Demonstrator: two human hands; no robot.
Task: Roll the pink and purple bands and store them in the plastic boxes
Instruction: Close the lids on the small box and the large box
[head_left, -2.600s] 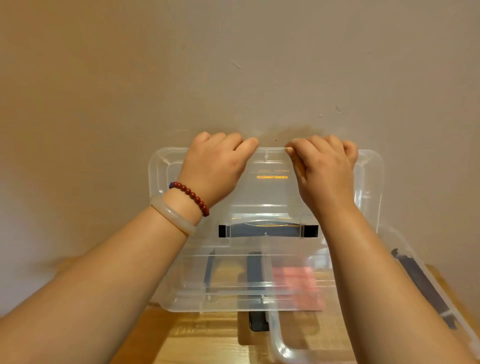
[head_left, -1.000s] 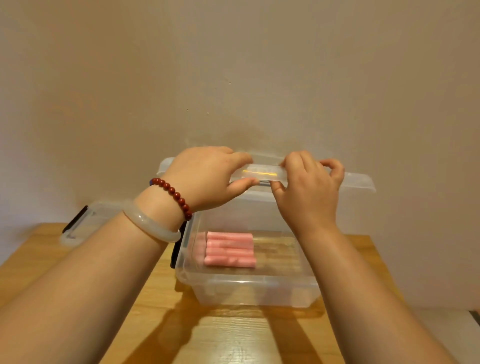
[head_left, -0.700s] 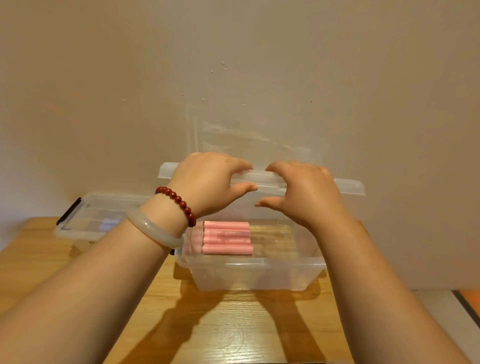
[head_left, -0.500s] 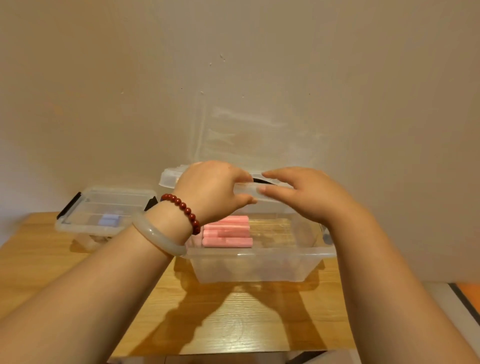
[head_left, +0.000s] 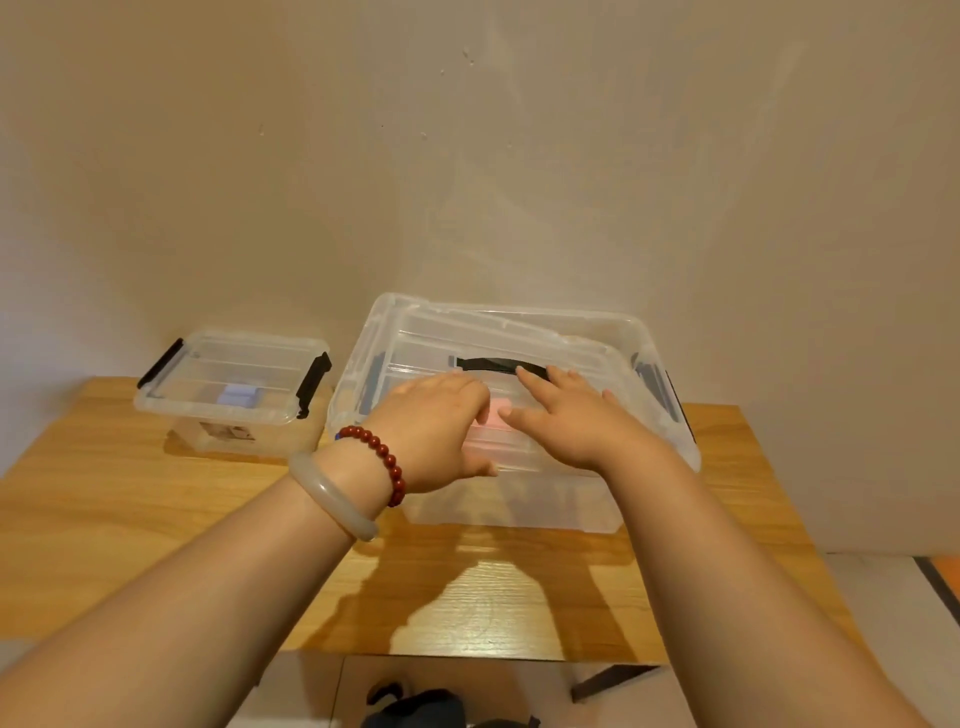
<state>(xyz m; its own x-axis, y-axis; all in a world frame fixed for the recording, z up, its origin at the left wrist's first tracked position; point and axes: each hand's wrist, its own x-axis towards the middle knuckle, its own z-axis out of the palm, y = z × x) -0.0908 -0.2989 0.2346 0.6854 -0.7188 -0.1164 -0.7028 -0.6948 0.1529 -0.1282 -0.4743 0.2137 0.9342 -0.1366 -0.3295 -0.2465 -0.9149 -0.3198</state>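
A large clear plastic box (head_left: 519, 509) stands on the wooden table (head_left: 130, 519), with its clear lid (head_left: 587, 332) lying on top and a black handle (head_left: 501, 365) in the lid's middle. Rolled pink bands (head_left: 493, 415) show through the lid. My left hand (head_left: 436, 426) and my right hand (head_left: 566, 415) lie flat on the lid's near half, fingers straight. A smaller clear box (head_left: 228, 384) with black clips stands to the left, lid on, with a pale purple roll (head_left: 236, 397) inside.
A beige wall rises right behind both boxes. The table's front edge runs across the lower part of the view, with a black table leg (head_left: 613, 680) and a dark object (head_left: 415, 706) on the floor below it.
The lid, held up above the large box by both hands, has come down onto the box. Both hands have let go of its edge and now lie flat on top.
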